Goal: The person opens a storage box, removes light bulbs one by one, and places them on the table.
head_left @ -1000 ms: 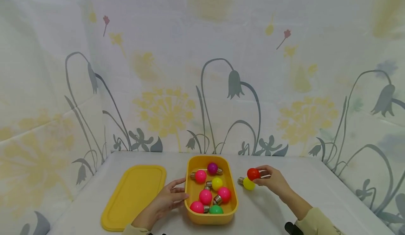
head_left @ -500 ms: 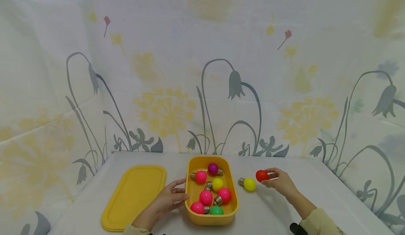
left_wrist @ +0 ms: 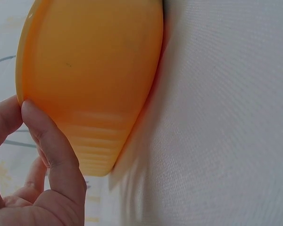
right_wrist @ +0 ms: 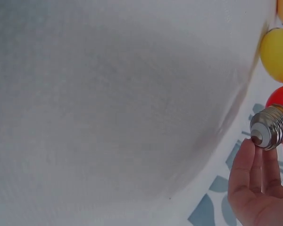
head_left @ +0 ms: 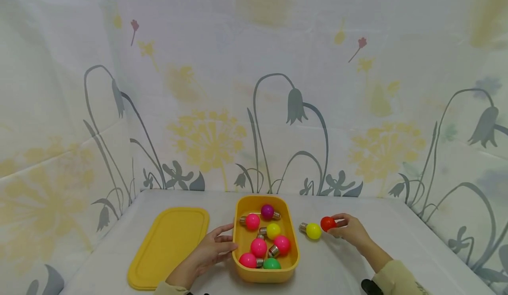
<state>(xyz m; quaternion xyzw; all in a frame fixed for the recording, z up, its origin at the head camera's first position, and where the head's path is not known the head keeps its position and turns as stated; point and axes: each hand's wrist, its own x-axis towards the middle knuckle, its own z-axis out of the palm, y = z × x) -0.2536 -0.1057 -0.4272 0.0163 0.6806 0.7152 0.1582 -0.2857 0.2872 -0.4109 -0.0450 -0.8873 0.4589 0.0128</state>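
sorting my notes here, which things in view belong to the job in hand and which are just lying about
Part of the job, it seems:
red bulb, held by the right hand
yellow bin, pinched at its rim by the left hand
bulbs in the bin
loose yellow bulb beside the bin, probably

Apparently just lying about:
flat yellow lid, untouched

A pale backdrop printed with drooping grey bellflowers and yellow blossoms rises behind a white table.

lid left of tub, bulbs inside, two more bulbs right
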